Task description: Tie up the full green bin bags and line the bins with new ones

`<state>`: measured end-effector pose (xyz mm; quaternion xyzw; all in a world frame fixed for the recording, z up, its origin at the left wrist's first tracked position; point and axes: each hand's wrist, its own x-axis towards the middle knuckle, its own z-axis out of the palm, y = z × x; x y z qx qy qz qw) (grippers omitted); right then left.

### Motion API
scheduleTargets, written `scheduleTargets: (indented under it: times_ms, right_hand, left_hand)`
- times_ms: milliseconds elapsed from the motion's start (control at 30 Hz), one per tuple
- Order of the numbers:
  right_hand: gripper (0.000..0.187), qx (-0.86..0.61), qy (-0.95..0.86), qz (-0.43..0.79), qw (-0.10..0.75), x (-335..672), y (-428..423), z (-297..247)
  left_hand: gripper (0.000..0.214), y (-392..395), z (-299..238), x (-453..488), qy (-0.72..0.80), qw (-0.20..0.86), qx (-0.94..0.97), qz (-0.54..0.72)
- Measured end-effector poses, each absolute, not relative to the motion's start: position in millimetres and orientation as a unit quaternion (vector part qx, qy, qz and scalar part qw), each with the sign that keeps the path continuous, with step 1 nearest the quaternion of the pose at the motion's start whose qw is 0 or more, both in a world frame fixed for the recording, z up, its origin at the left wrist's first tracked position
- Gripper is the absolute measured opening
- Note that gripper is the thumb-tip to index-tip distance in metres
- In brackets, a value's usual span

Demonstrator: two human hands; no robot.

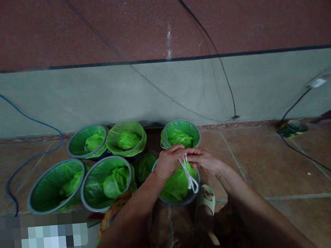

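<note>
Over a grey-rimmed bin [184,203] in front of me, my left hand [168,162] and my right hand [205,160] meet with their fingers closed together. Between them is a white drawstring [190,179], its looped ends hanging down. It belongs to a green plastic bag [174,184] that fills the bin's mouth. My hands cover the bag's top, so how each finger grips the string is partly hidden. Just behind them stands another bin [198,131] with a bunched green bag [179,139] inside.
Several green-lined bins [83,191] stand to the left on the tiled floor [260,162]. A blue cable [33,118] runs along the far left. Dark cables hang down the wall [94,95]. A dark object with yellow marks [292,129] lies at the right. A slipper [206,197] is near the bin.
</note>
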<state>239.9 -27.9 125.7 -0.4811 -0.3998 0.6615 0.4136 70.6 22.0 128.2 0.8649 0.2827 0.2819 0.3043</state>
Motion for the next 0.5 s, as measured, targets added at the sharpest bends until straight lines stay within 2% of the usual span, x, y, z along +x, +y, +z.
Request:
scheduleTargets:
  times_ms: [100,267,367,500]
  right_hand:
    - [0.029,-0.5,-0.384,0.641,0.437,239,-27,122]
    - [0.026,-0.57,-0.35,0.567,0.481,238,-24,123]
    - [0.027,-0.577,-0.36,0.564,0.469,243,-24,126]
    - [0.039,-0.573,-0.352,0.586,0.451,254,-25,128]
  left_hand:
    - [0.029,26,128,70,0.258,0.344,0.847,0.312]
    - [0.027,32,130,69,0.289,0.379,0.834,0.277]
    - [0.025,32,133,68,0.33,0.375,0.832,0.241]
    - [0.025,34,132,64,0.379,0.349,0.828,0.219]
